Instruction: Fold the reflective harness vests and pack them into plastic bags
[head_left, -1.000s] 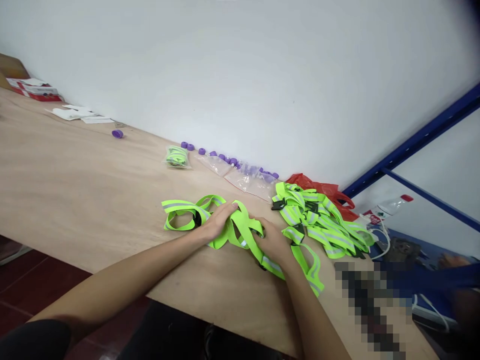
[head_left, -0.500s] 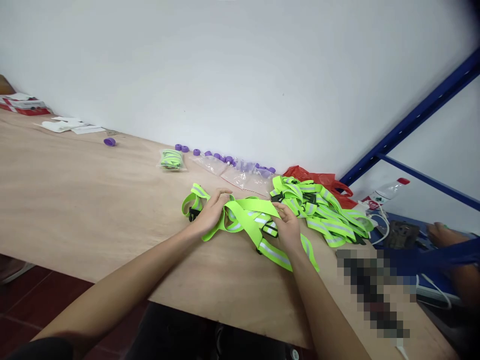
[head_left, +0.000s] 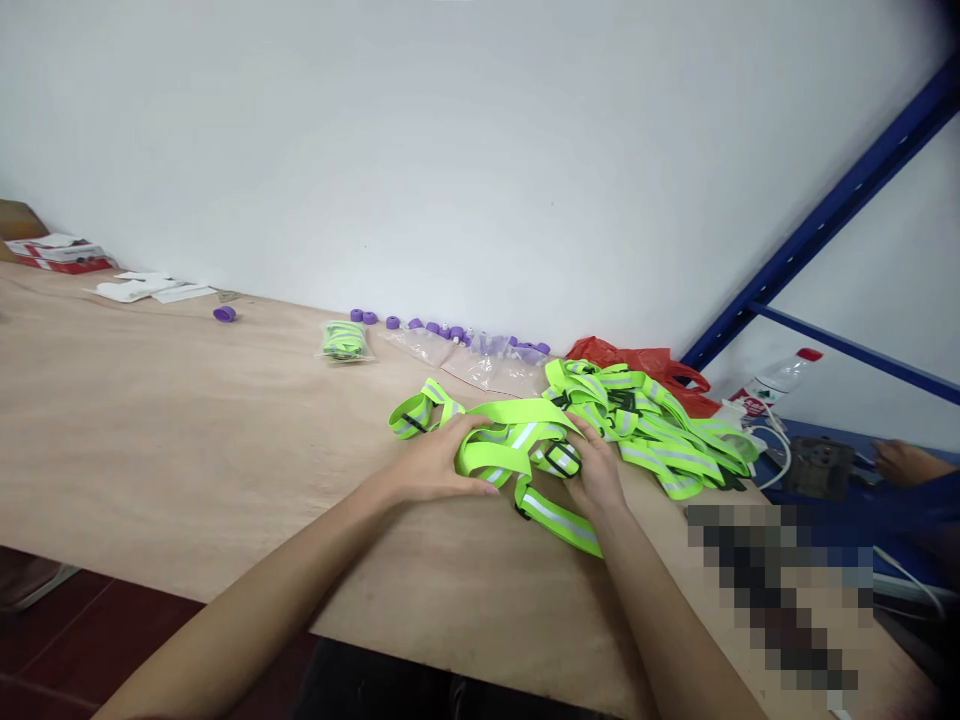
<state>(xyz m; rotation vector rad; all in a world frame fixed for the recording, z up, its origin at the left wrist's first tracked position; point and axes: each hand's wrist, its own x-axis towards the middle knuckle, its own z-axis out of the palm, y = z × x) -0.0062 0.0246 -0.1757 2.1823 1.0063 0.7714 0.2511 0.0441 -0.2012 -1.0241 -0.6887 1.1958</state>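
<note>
A neon-yellow reflective strap harness (head_left: pixel 499 460) with silver stripes and black buckles lies loosely looped on the wooden table in front of me. My left hand (head_left: pixel 439 462) is wrapped round its left loops, thumb low and fingers partly hidden behind the webbing. On the right side, my right hand (head_left: pixel 598 472) is closed on the folded bands beside a black slide buckle (head_left: pixel 562 459). One strap end trails toward me below the right hand. Right behind that hand rests a heap of similar reflective straps (head_left: pixel 660 430).
A bagged folded strap (head_left: pixel 345 341) sits behind the harness. Clear plastic bags (head_left: pixel 487 367) and several purple caps (head_left: pixel 433 328) line the wall. A red plastic bag (head_left: pixel 637 358), a bottle (head_left: pixel 780 380) and a blue metal frame (head_left: pixel 825 230) stand right. Another person's hand (head_left: pixel 907 463) shows far right.
My left hand has moved slightly right and down, its thumb now spread below the loops. The harness is bunched more tightly between my hands. The view has tilted a little upward.
</note>
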